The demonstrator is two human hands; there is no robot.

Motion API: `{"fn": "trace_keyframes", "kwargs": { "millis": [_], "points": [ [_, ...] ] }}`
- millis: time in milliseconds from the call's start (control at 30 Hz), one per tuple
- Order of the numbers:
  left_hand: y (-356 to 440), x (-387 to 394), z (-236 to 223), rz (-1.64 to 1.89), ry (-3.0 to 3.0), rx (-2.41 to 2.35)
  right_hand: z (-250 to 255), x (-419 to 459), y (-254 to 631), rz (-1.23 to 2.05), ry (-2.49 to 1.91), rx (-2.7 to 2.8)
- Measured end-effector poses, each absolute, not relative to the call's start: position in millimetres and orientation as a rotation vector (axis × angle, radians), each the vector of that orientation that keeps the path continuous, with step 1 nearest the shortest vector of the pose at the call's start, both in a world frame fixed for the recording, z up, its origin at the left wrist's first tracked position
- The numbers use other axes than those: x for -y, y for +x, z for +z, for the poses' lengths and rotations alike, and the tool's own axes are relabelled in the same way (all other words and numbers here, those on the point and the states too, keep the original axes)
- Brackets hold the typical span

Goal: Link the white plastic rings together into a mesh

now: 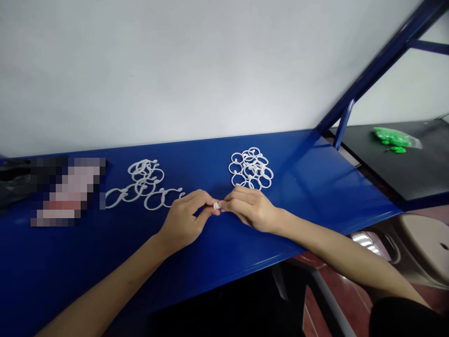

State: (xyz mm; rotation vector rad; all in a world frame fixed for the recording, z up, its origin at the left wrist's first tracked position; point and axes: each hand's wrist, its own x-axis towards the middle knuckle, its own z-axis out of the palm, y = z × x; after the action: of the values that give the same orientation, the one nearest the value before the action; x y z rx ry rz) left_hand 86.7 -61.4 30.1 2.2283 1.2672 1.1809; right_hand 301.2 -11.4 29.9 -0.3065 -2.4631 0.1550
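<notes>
My left hand (184,220) and my right hand (250,208) meet fingertip to fingertip over the blue shelf (315,187). Between the pinched fingers shows a small white plastic piece (216,205), mostly hidden. Both hands are closed around it. Just beyond my right hand lies a cluster of white plastic rings (251,167). A looser chain of white rings (144,187) stretches out to the left of my left hand.
A blurred-out patch (66,191) covers something at the shelf's left. A dark table (414,168) to the right carries a bag of green pieces (393,138). A blue frame post (382,61) rises at the right. A plastic stool (428,243) stands below.
</notes>
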Motion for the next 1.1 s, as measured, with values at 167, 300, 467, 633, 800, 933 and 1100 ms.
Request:
{"fn": "trace_keyframes", "kwargs": {
  "millis": [167,300,467,633,800,933,1100],
  "points": [
    [87,60,28,1.213,2.317,-1.220,30,11,303,0.047,-0.255,2.516],
    [86,58,30,1.179,2.371,-1.214,32,9,300,0.071,-0.300,2.517],
    [71,47,34,1.035,2.510,-1.390,37,-18,307,0.312,-0.571,2.310],
    [33,33,32,0.622,2.543,-1.634,44,-69,354,0.280,-1.140,2.096],
    [5,25,28,0.381,2.494,-1.652,48,-99,401,0.514,-1.518,2.101],
    [1,22,25,0.399,2.501,-1.640,47,-102,413,0.704,-1.513,2.205],
    [3,17,23,0.472,2.517,-1.637,46,-101,411,0.717,-1.497,2.278]
  ]
}}
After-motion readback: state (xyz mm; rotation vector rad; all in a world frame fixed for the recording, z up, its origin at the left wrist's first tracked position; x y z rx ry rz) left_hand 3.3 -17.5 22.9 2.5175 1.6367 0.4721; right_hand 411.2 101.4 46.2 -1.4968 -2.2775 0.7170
